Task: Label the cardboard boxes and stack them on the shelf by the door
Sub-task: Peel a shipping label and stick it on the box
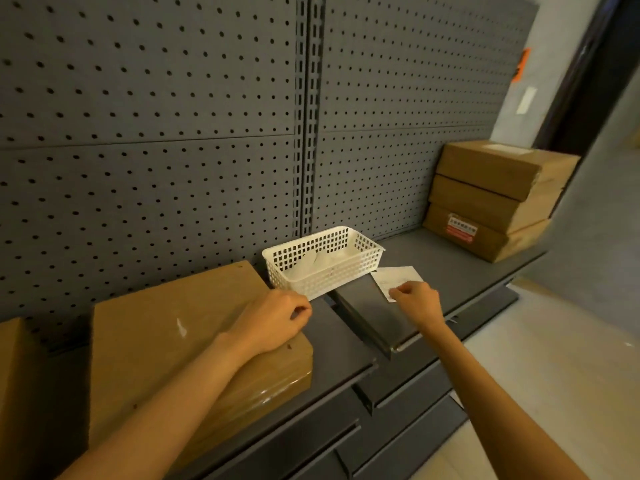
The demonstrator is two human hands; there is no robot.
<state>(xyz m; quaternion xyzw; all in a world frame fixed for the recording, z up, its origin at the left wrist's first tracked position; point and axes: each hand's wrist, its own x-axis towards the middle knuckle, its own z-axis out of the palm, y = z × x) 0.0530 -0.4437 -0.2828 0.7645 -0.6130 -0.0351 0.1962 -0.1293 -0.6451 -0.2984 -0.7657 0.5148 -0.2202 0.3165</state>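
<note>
A flat cardboard box point(166, 337) lies on the grey shelf point(450, 268) in front of me. My left hand point(273, 320) rests on the box's right end, fingers curled, nothing visible in them. My right hand point(417, 303) pinches a white paper label point(394, 277) by its near edge, just right of a white plastic basket point(325, 265) that holds more white labels. Three cardboard boxes point(498, 199) are stacked at the shelf's far right end; the bottom one carries a red and white sticker.
A grey pegboard wall point(156, 133) backs the shelf. Another cardboard box point(17, 393) sits at the far left. A dark doorway point(602, 81) opens beyond the stack. Light floor point(554, 375) lies to the right of the shelf.
</note>
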